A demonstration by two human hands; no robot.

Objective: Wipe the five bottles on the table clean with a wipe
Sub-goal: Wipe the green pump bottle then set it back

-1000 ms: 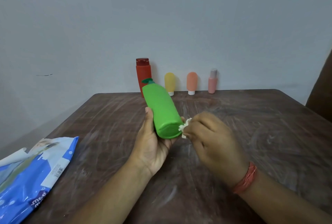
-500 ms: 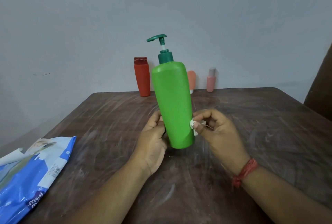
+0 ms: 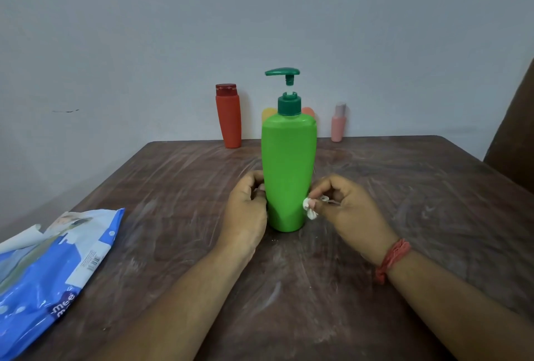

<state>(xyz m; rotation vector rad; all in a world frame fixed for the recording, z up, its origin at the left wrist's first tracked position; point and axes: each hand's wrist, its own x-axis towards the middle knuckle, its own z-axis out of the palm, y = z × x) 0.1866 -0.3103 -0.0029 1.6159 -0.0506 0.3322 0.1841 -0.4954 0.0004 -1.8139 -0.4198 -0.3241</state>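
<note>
the green bottle [image 3: 287,175] stands on the tabletop [image 3: 404,187]. the left hand [image 3: 245,210] holds it; the right hand [image 3: 344,210] pinches the wipe [image 3: 309,209]. next, i think: rub its side.

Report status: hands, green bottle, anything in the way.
Left hand grips the green pump bottle, upright on the table. Right hand pinches a wadded wipe at its lower side. Nothing in the way.

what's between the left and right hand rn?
Head view: the green pump bottle stands upright on the table between the left hand and right hand, which pinches a wadded wipe against its lower side.
</note>
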